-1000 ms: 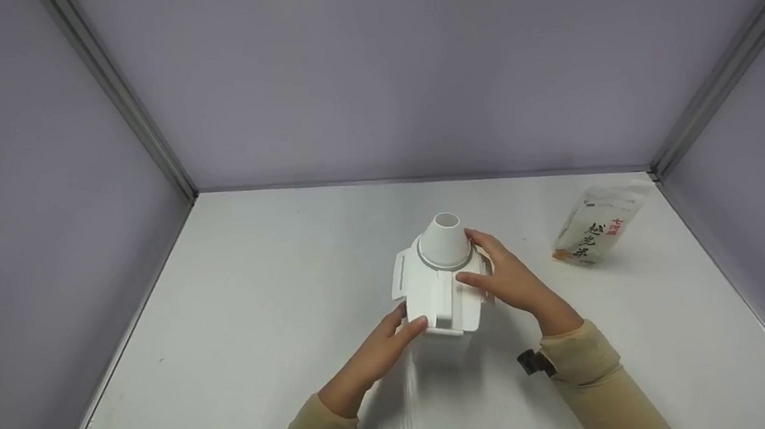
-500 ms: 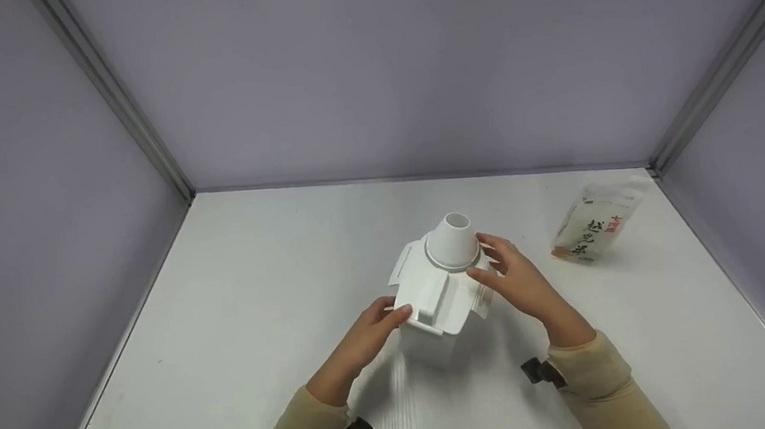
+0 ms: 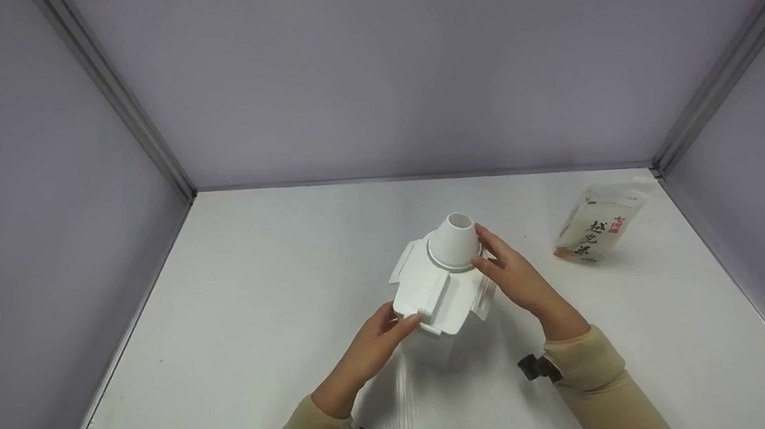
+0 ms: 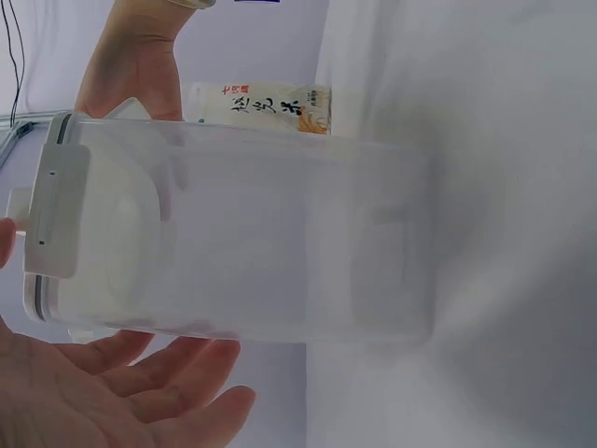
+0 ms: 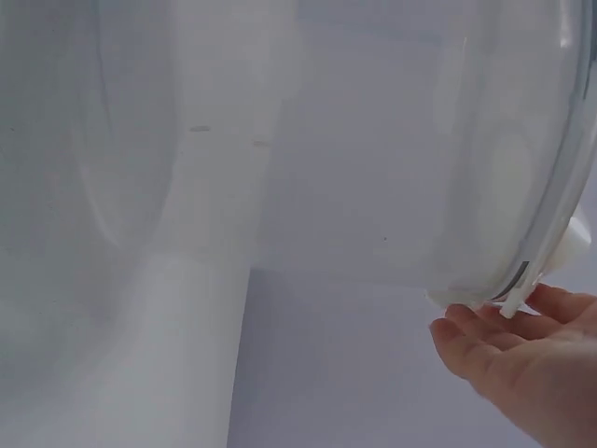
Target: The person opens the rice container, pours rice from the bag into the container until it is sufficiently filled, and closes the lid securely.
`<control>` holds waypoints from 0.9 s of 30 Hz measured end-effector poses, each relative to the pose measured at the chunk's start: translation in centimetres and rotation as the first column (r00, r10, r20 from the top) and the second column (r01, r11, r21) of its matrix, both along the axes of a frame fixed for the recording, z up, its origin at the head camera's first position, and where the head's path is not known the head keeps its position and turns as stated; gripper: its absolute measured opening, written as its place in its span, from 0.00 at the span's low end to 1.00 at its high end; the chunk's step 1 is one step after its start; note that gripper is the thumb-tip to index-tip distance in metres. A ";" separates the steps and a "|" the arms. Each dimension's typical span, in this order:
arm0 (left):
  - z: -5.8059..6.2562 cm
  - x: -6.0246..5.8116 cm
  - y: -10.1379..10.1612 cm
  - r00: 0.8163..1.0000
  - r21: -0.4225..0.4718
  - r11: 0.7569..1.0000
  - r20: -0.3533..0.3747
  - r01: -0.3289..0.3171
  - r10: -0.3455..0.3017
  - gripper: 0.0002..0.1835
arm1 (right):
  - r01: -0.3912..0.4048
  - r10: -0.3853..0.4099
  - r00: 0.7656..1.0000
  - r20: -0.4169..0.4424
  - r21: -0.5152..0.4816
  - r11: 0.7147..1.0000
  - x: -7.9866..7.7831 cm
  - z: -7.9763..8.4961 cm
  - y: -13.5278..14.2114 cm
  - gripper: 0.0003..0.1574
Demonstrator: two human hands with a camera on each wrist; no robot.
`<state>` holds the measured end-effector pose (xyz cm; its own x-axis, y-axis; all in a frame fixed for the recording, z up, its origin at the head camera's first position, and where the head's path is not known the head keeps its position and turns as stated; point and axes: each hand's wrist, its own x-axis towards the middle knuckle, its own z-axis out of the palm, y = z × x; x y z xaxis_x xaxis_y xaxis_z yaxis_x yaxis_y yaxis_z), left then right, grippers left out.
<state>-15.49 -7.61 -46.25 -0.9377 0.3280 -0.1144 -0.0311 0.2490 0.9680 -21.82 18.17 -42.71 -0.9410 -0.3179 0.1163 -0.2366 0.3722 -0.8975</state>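
Note:
An upright storage container with a clear body [image 4: 261,233] and a white lid [image 3: 421,292] is between my hands; in the head view the lid mostly hides the body. On the lid sits a white tapered cup [image 3: 453,244], narrow end up. My left hand [image 3: 371,343] holds the lid's near left corner, thumb on top and fingers along the container's side. At the lid's right side my right hand [image 3: 518,279] grips the edge, thumb close to the cup. Its fingertips [image 5: 457,345] show below the lid's rim in the right wrist view.
A bag of rice [image 3: 598,223] with dark lettering leans at the back right of the white table [image 3: 259,283]. Grey panels [image 3: 373,80] enclose the table at the back and both sides.
The container has turned clockwise as seen from above, its near edge swinging left and the cup shifting slightly right. Both hands have stayed on it, and the rice bag has not moved.

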 end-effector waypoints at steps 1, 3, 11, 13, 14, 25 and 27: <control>0.0 0.0 0.0 1.000 0.002 1.000 -0.003 0.006 -0.006 0.39 | 0.000 0.000 1.000 -0.004 -0.002 1.000 0.0 -0.1 0.0 0.38; -0.2 0.0 -0.1 1.000 0.003 1.000 -0.014 0.013 -0.013 0.39 | 0.005 -0.005 1.000 -0.010 0.009 1.000 0.0 -0.2 0.0 0.38; -0.4 -0.6 -0.5 0.998 0.008 1.000 -0.065 -0.011 0.011 0.34 | 0.077 -0.073 0.996 -0.042 0.112 0.991 0.5 -0.4 0.4 0.42; -0.5 -0.8 -0.6 0.996 0.017 0.999 -0.074 -0.038 0.039 0.32 | 0.093 -0.087 0.995 -0.051 0.122 0.988 0.8 -0.4 0.5 0.42; -0.6 -0.9 -0.7 0.995 0.023 0.998 -0.077 -0.059 0.060 0.32 | 0.097 -0.091 0.994 -0.056 0.126 0.987 0.9 -0.4 0.5 0.42; -0.4 -1.5 -0.9 0.966 0.086 0.965 -0.058 -0.246 0.251 0.24 | 0.164 -0.154 0.981 -0.115 0.080 0.983 2.7 -0.8 1.1 0.38; -0.2 -1.5 -0.8 0.964 0.098 0.962 -0.046 -0.255 0.261 0.21 | 0.182 -0.172 0.977 -0.129 0.069 0.981 3.0 -0.8 1.2 0.36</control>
